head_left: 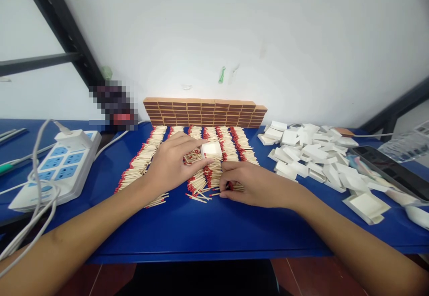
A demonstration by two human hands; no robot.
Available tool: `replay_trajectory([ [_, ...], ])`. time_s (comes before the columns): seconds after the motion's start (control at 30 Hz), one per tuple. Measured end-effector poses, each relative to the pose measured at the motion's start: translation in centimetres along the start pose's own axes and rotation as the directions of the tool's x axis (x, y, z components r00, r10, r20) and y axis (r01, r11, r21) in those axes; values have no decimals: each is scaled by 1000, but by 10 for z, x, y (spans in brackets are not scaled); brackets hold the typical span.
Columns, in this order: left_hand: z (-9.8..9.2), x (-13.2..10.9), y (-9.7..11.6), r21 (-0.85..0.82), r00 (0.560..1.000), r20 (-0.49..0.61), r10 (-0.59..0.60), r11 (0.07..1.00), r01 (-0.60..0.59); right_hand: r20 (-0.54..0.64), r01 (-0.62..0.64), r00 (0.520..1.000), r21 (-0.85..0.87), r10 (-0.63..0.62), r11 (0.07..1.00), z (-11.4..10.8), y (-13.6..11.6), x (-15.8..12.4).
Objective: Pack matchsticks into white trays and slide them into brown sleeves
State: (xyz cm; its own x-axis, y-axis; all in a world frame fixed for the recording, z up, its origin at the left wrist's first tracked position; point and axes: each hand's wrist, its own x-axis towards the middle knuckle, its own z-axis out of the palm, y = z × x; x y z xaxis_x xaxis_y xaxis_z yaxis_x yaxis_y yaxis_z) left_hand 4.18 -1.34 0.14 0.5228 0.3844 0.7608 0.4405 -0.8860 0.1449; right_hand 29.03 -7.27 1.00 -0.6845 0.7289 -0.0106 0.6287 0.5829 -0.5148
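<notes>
My left hand (172, 164) holds a small white matchbox tray (212, 151) between thumb and fingers, just above the rows of matches. The tray's inside faces up, with a speck of red at its near left corner. Fingers curled, my right hand (253, 183) is down at the near end of the rows, and a match (215, 194) sticks out at its fingertips. More matches show in the gap between its thumb and fingers. Red-headed matches (142, 162) lie in several long rows on the blue table (187, 233), some loose ones (197, 197) at the front.
A low wall of stacked brown matchboxes (204, 112) stands behind the rows. White empty trays (311, 153) are heaped at the right, beside a black phone (390, 171) and a clear plastic bottle (407, 146). On the left lies a power strip (63, 166) with white cables (36, 171).
</notes>
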Motion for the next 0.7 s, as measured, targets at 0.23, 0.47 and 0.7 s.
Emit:
replay_trajectory([
  [0.23,0,0,0,-9,1000,16,18,1000,-18,-67,38,997,57,-35,998,-4,1,-1],
  [0.47,0,1,-1,-8,999,20,34,999,-34,6,23,1000,39,-23,999,-11,4,-4],
  [0.7,0,1,0,-3,999,30,38,999,-38,-7,34,999,23,-34,999,-3,2,-1],
])
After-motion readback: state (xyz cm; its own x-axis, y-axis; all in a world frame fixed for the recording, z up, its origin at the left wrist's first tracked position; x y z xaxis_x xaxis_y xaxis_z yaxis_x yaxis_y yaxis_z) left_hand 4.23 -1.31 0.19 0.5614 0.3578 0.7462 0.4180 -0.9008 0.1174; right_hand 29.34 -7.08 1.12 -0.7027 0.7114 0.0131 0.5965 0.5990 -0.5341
